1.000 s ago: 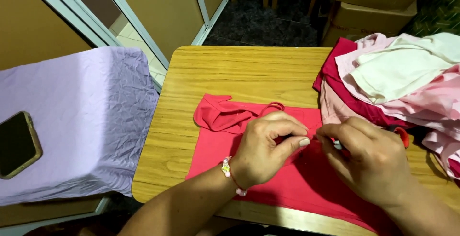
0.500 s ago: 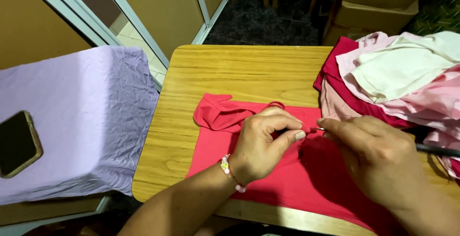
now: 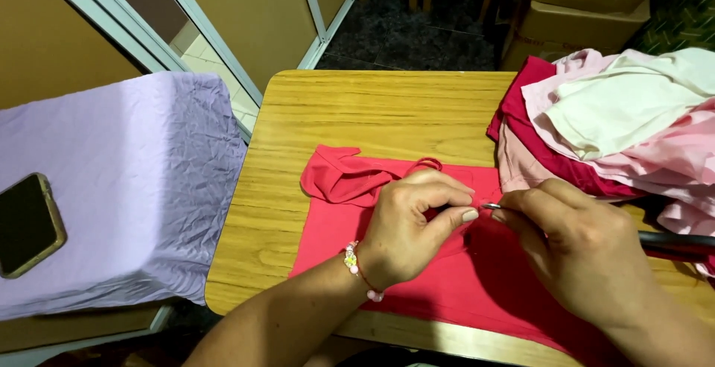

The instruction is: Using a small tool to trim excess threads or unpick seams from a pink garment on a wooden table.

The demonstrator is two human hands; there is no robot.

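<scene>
Red stretch fabric garment [image 3: 447, 285] lies flat on the wooden tabletop [image 3: 357, 114], directly under both hands, its long axis running from near right to far left, where a bunched strap end sits. The left hand [image 3: 413, 229] pinches a fold of it between thumb and forefinger. The right hand [image 3: 581, 251], just beside, grips a thin metal tool [image 3: 491, 206], its tip touching the pinched spot. Farther right, a heap of pink, crimson and cream clothes [image 3: 625, 121]. Cardboard boxes [image 3: 588, 2] stand beyond.
</scene>
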